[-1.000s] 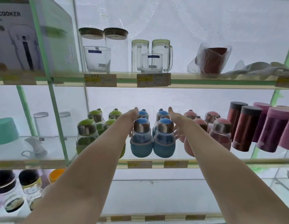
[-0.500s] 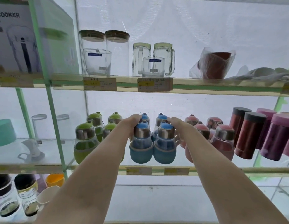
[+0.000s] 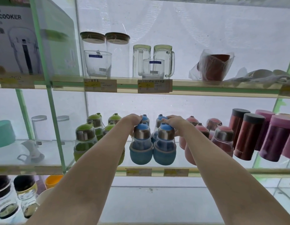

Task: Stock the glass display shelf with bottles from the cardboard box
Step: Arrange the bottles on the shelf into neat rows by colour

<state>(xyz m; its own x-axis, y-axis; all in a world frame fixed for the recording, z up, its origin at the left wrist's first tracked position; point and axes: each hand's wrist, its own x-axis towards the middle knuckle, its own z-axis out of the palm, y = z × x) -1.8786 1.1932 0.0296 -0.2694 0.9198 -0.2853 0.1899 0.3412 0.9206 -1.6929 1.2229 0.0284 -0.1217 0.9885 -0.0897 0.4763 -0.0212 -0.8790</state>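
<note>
Several blue bottles with steel collars stand in two rows on the middle glass shelf (image 3: 222, 171). My left hand (image 3: 132, 121) curls over the left side of the front left blue bottle (image 3: 141, 153), at its cap. My right hand (image 3: 174, 125) curls over the cap of the front right blue bottle (image 3: 164, 155). The two rear blue bottles (image 3: 145, 118) show only their caps behind my fingers. Green bottles (image 3: 85, 138) stand to the left, pink bottles (image 3: 222, 138) to the right. The cardboard box is out of view.
Dark red and purple flasks (image 3: 248, 137) fill the shelf's right end. Glass jars and mugs (image 3: 98, 62) and a wrapped red pot (image 3: 214, 67) sit on the upper shelf. A cooker box (image 3: 14, 43) stands upper left. Glass jars (image 3: 4, 200) sit lower left.
Both hands went from straight fingers beside the blue bottles to fingers curled over the front bottles' caps. The view dropped slightly.
</note>
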